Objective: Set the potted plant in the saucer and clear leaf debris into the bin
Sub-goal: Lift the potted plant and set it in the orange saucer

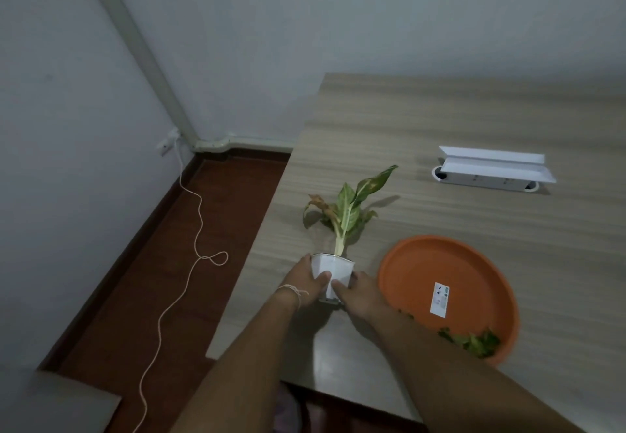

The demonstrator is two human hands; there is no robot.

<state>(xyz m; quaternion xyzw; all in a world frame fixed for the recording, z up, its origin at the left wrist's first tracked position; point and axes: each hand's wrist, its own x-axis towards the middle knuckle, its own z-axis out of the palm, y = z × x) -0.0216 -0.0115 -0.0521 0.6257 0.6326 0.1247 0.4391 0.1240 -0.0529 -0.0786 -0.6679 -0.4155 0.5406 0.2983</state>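
I've got both hands on the white pot (332, 275) now, left hand (306, 285) wrapped on its left side, right hand (360, 293) on its right, fingers (325, 277) closed around the walls and thumbs pressed on the near face. Two hands because the plant (349, 207) is top-heavy: the stem leans away toward the far edge of the desk (440, 117), and one yellowed leaf droops off to the left. The pot sits near the desk's left edge, closer to the near edge, and I can't tell whether its base is down or just lifted. The orange saucer (474, 263) lies just beside it on the right, not under it, so the move I'm judging is a short carry rightward. Leaf debris (474, 341) is piled inside the saucer's near rim; I'd aim the pot for the bare middle, by the white label (440, 298). No bin in view yet.
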